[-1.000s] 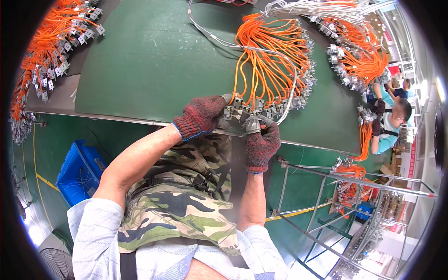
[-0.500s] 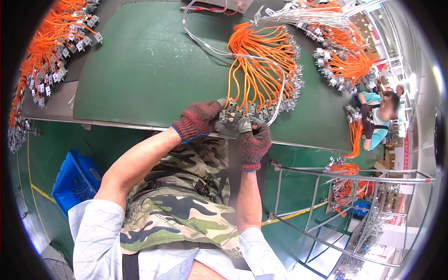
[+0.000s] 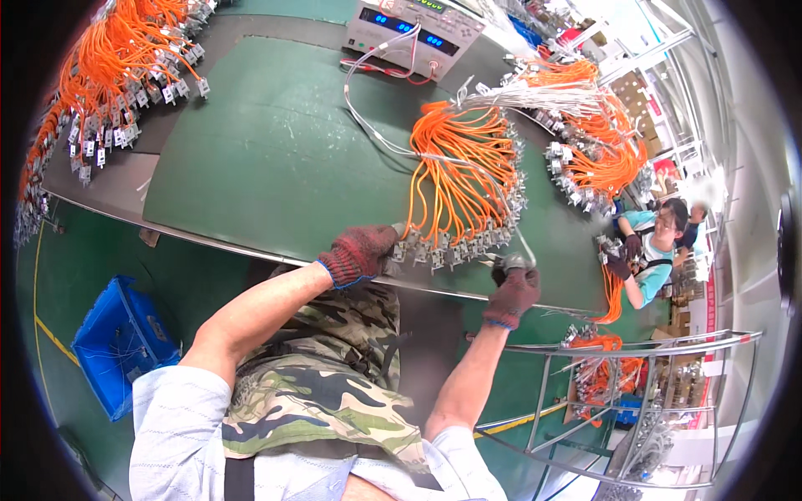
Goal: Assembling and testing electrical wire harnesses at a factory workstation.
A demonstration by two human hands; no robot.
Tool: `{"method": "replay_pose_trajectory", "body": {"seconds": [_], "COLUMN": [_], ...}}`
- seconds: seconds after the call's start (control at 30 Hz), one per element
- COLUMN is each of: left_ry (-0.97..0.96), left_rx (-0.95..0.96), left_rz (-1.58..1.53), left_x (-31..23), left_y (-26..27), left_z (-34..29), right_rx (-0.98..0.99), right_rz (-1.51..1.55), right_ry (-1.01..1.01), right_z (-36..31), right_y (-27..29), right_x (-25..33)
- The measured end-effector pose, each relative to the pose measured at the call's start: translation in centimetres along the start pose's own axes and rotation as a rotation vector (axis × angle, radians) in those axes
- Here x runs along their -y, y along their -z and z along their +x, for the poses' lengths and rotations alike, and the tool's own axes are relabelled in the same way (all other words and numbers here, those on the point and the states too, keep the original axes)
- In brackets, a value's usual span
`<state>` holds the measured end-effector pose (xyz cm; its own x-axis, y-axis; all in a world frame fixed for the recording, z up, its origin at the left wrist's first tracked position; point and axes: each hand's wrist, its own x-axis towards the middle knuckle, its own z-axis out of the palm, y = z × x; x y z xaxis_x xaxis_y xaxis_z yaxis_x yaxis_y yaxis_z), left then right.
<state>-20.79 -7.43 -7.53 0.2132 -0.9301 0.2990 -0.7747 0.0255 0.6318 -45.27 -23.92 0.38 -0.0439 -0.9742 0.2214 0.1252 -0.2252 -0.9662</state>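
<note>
Near the front edge of the desk [image 3: 276,150], the orange cable bundle [image 3: 455,138] is fanned out, presumably to expose its connectors [image 3: 452,253]. The row's left end is met by the left hand [image 3: 363,252], its grip unclear; the white lead [image 3: 526,247] is gripped by the right hand [image 3: 513,290].

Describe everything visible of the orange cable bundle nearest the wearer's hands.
The orange cable bundle lies fanned on the green mat: slim, plastic-looking cords, gathered at the top near white wires, with grey connectors along the lower and right edges. A white lead crosses it. The left hand is at the connectors' left end; its grip is unclear.
</note>
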Motion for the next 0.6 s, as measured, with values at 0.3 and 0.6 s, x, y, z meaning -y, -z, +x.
{"method": "replay_pose_trajectory", "body": {"seconds": [0.3,0.6], "left_ry": [-0.106,0.630], "left_rx": [0.000,0.123], "left_rz": [0.002,-1.311], "left_x": [3.7,12.4], "left_y": [-4.9,-7.9], "left_z": [0.7,-8.5], "right_rx": [0.930,1.523], "right_rz": [-0.504,-0.839], "right_ry": [0.839,0.667], "right_z": [-4.2,-12.5], "right_y": [-21.7,-26.2], "right_x": [6.2,5.0]}}
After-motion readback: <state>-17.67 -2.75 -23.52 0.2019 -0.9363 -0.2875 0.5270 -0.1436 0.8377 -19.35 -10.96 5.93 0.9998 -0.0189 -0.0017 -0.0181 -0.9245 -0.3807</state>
